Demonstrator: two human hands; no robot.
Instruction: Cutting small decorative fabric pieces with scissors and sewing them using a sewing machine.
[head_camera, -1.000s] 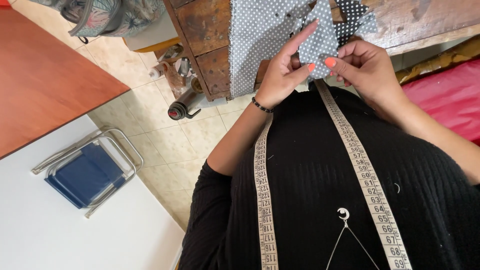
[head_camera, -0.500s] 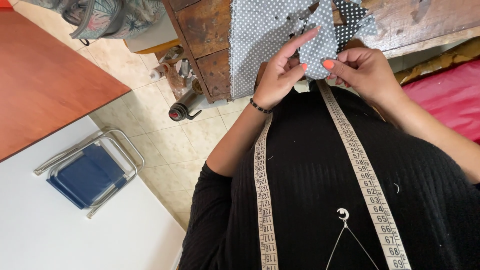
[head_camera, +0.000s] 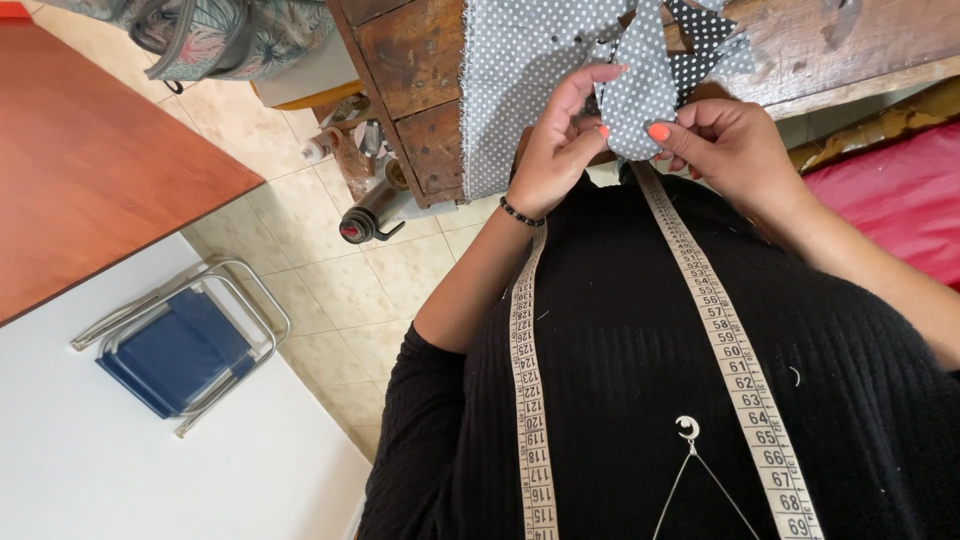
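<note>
Head view: the left hand (head_camera: 560, 150) and right hand (head_camera: 730, 145) both pinch a small grey white-dotted fabric piece (head_camera: 637, 95) over the worn wooden desk (head_camera: 420, 50). Keeping the edges aligned and the fingertips close should help the fold stay crisp.

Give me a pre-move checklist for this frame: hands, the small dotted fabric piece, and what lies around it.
1. Left hand pinches the small dotted fabric piece: ok.
2. Right hand pinches the same piece at its lower edge: ok.
3. Piece held clear of the larger dotted cloth draped over the wooden bench: cannot tell, they overlap in view.
4. Tape measure hangs around the neck, below the hands: ok.
5. Needle or pin in the grip: cannot tell.
</note>
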